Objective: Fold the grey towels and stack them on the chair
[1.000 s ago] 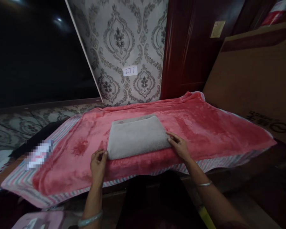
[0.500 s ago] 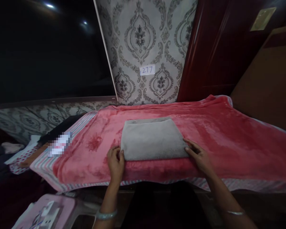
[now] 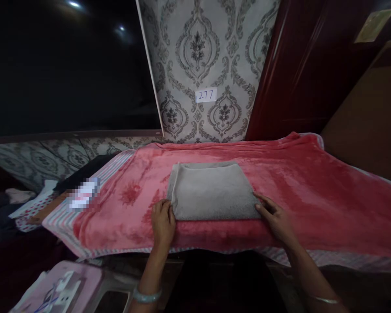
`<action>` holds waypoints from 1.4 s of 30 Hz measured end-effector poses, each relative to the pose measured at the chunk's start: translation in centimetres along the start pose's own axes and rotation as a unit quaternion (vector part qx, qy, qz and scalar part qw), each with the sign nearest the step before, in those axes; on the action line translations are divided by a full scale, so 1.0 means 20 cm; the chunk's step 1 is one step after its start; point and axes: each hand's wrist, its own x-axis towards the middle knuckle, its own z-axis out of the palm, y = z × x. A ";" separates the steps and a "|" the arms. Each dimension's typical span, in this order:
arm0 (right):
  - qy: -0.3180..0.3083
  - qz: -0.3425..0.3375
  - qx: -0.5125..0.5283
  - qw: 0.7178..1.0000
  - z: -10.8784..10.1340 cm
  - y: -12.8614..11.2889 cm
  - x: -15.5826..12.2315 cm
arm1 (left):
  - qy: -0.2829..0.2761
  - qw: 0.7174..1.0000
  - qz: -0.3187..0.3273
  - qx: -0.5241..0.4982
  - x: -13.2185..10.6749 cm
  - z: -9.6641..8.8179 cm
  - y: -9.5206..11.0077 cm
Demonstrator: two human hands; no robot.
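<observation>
A folded grey towel (image 3: 211,191) lies flat on a pink plush blanket (image 3: 313,195) that covers a table. My left hand (image 3: 163,221) rests at the towel's near left corner, fingers curled and pinching its edge, which is lifted a little along the left side. At the near right corner my right hand (image 3: 275,218) lies with fingers pressed against the towel's edge. Both wrists wear bangles.
Patterned grey wallpaper with a paper tag reading 277 (image 3: 206,95) rises behind the table. A dark red door (image 3: 299,65) and a brown cardboard sheet (image 3: 371,126) stand at the right. A pink stool (image 3: 61,291) sits low at the left, with cloth items (image 3: 35,204) beyond.
The view has shifted left across the frames. My left hand has closed on the towel's near left corner, and the left edge now stands slightly raised. My right hand stays at the right corner.
</observation>
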 end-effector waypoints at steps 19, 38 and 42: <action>-0.002 0.009 0.037 0.999 0.00 0.01 0.00 | -0.105 0.982 -0.151 -0.043 0.12 -0.02 -0.08; 0.014 0.002 0.045 0.999 0.01 0.03 0.00 | -0.108 0.946 -0.252 -0.172 0.16 -0.08 -0.06; 0.036 -0.002 0.028 0.999 0.03 -0.01 -0.02 | -0.171 0.946 -0.238 -0.140 0.18 -0.11 -0.07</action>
